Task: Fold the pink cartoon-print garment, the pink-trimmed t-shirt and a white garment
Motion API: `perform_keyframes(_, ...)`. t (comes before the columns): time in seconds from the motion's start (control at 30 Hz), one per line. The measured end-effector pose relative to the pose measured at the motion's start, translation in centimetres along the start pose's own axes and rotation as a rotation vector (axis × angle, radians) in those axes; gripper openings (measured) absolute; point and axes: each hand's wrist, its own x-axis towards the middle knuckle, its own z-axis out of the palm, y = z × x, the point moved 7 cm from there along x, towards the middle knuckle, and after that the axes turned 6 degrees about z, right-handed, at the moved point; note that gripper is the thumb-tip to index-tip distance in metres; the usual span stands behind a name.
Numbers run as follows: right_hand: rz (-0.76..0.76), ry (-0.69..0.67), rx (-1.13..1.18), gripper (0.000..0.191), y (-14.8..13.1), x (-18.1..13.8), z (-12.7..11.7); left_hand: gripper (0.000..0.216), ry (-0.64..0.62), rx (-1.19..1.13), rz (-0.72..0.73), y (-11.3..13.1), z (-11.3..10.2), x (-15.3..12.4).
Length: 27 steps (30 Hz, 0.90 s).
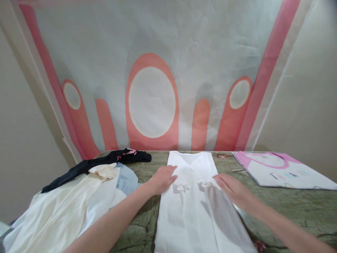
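Observation:
A white garment [195,207] lies folded lengthwise on the green patterned table [289,207], its neckline toward the wall. My left hand [162,179] rests flat on its left edge near the top, fingers stretched out. My right hand [233,189] lies flat on its right side, fingers together and extended. Both hands press the cloth and hold nothing.
A pile of white and pale blue clothes [68,203] with a black garment [105,161] on top sits at the left. A folded white and pink printed shirt [281,170] lies at the right. A grey and coral patterned wall hanging [152,102] stands behind the table.

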Motion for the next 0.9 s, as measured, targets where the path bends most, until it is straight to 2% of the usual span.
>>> perform_keyframes(0.1, 0.076, 0.091, -0.075, 0.040, 3.9, 5.9, -0.7, 0.044, -0.020, 0.014, -0.081, -3.1, 0.7, 3.6)
perform_keyframes(0.23, 0.093, 0.077, -0.184, 0.043, 6.7, 11.5, 2.3, 0.051, -0.050, 0.017, -0.123, -4.9, 2.7, 7.5)
perform_keyframes(0.4, 0.133, 0.069, -0.241, 0.055, 7.2, 13.1, 5.8, 0.067, -0.066, 0.023, -0.189, -6.4, 4.1, 9.1)
perform_keyframes(0.53, 0.160, 0.081, -0.227, 0.058, 7.9, 13.2, 6.3, 0.069, -0.108, 0.049, -0.241, -6.9, 3.9, 9.5)
perform_keyframes(0.63, 0.192, 0.186, -0.089, 0.049, 9.4, 14.2, 4.3, 0.059, -0.092, 0.066, -0.222, -5.5, 3.3, 10.7)
perform_keyframes(0.73, 0.243, 0.263, -0.047, 0.041, 11.5, 15.9, 1.9, 0.047, -0.088, 0.061, -0.126, -2.4, 3.3, 12.9)
perform_keyframes(0.8, 0.233, 0.263, -0.026, 0.038, 12.5, 17.1, 1.0, 0.042, -0.094, 0.049, -0.052, 0.0, 3.7, 14.4)
perform_keyframes(0.9, 0.165, 0.184, 0.025, 0.034, 13.1, 18.7, 0.9, 0.044, -0.091, 0.037, 0.017, 2.6, 4.9, 15.9)
